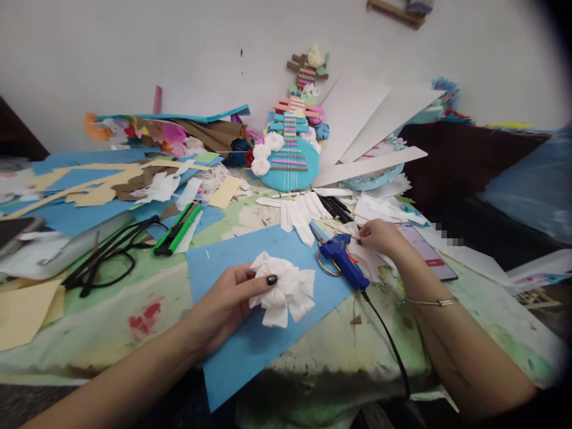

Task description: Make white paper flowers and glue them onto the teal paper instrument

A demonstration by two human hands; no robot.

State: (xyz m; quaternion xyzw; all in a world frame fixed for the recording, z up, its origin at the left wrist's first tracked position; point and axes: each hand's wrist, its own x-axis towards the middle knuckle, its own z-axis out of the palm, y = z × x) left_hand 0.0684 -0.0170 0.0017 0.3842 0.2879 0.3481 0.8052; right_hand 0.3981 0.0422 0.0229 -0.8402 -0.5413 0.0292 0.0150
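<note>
My left hand (232,298) is closed around a white paper flower (286,289), thumb pressed on its top, holding it just above a blue sheet (232,262) on the table. My right hand (379,235) reaches forward to a heap of white paper petals (370,256), fingertips pinched on one small piece. A blue glue gun (344,259) lies between the two hands, its black cord (388,339) running off the table's front edge. Scissors (324,253) lie partly under the gun.
A blue paper guitar model (290,158) with flowers leans on the wall. White petal strips (299,214), a green utility knife (179,229), black cables (107,253), a phone (426,253), white boards (370,167) and paper scraps crowd the table.
</note>
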